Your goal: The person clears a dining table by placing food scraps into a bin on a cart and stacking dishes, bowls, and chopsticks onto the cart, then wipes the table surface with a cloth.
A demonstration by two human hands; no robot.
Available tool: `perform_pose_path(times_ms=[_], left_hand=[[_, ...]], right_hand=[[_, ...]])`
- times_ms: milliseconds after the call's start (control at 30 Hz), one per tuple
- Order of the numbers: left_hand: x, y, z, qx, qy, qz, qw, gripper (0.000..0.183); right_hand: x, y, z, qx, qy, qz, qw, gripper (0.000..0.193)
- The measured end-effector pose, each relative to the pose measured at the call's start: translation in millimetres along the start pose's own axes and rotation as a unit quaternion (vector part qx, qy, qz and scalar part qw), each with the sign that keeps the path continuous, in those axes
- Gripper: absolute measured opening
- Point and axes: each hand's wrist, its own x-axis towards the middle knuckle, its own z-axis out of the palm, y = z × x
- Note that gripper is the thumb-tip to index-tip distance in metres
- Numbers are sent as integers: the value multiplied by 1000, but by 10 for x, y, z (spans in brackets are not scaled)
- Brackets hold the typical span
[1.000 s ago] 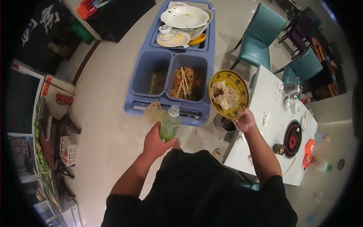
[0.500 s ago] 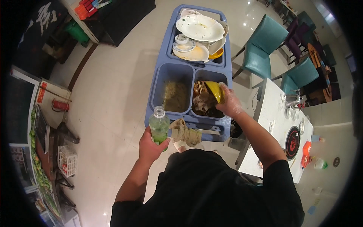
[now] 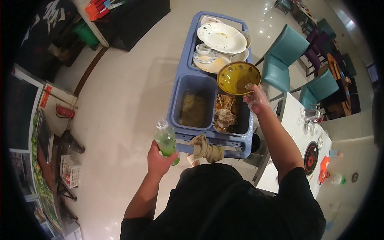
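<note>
Item: our left hand (image 3: 159, 161), fingers wrapped around a green drink bottle (image 3: 166, 140), upright beside the blue bussing cart (image 3: 182, 76). Item: our right hand (image 3: 256, 99), gloved, gripping the rim of a yellow bowl (image 3: 239, 77), tilted over the cart. Bowl looks scraped out; food scraps (image 3: 225, 116) lie in the right bin, so we judge emptying done, stacking with the dirty plates (image 3: 222, 37) left. Bottle contents unclear; a rag (image 3: 206, 149) drapes the handle.
</note>
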Motion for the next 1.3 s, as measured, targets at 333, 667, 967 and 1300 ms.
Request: perform_pose_path(times_ms=[333, 667, 967, 1300], left_hand=[[452, 93, -45, -200, 35, 26, 979, 60], [-298, -395, -378, -122, 118, -82, 982, 62], [-628, -401, -526, -56, 180, -215, 958, 68], [479, 507, 420, 155, -114, 12, 981, 69]], right_hand=[[-50, 514, 359, 141, -96, 152, 973, 37], [2419, -335, 948, 23, 52, -29, 998, 24], [3472, -280, 1187, 138, 88, 25, 986, 24], [425, 45, 306, -231, -525, 19, 819, 61]])
